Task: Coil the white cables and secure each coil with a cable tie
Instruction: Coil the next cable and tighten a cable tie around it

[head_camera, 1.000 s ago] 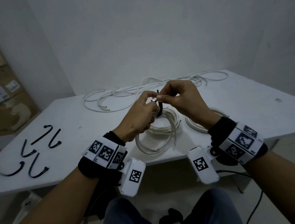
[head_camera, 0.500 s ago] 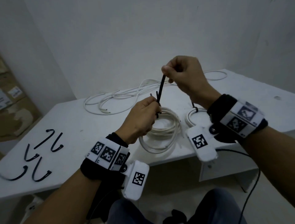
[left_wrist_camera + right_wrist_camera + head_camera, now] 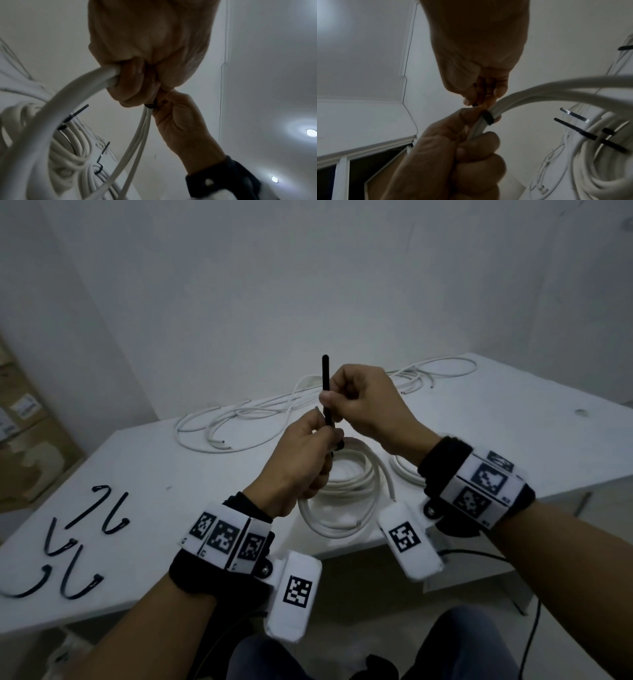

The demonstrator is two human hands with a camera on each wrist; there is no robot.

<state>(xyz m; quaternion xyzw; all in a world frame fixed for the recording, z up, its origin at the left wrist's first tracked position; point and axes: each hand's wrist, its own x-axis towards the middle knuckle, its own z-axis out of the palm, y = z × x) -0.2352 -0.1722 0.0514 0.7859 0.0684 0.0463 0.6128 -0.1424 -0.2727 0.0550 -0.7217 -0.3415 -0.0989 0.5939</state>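
Left hand [image 3: 301,460] grips the white cable coil [image 3: 346,491], which hangs below both hands, over the bench [image 3: 171,474] edge. Right hand [image 3: 363,402], just above the left, pinches the black cable tie [image 3: 326,385], looped round the strands; its tail points upward. Spare ties [image 3: 68,542] lie far left of the hands.

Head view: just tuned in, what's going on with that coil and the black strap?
A person is cinching a black cable tie round a coil of white cable. The left hand grips the coil at the tie's loop, while the right hand pinches the tie's tail, which stands upright. Spare ties lie on the table, loose cables lie behind, and another coil sits beside.
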